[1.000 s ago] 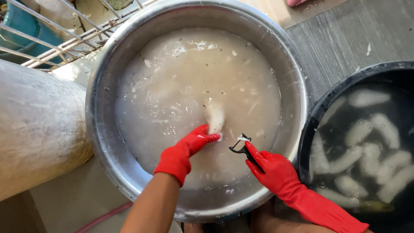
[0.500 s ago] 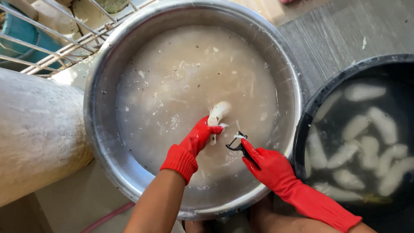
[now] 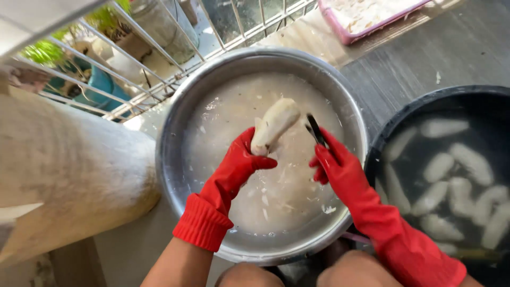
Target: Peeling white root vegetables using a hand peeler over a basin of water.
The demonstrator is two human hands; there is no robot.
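Holding a pale root above my steel basin, left hand fingers wrapped round it | right hand gripping peeler | black tub right

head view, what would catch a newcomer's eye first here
The two bright red rubber gloves at the centre stand out: the left hand holds a pale peeled root above a big metal basin of cloudy water, and the right hand holds a dark peeler beside it. At the right edge, a black tub of dark water holds many more pale peeled pieces.
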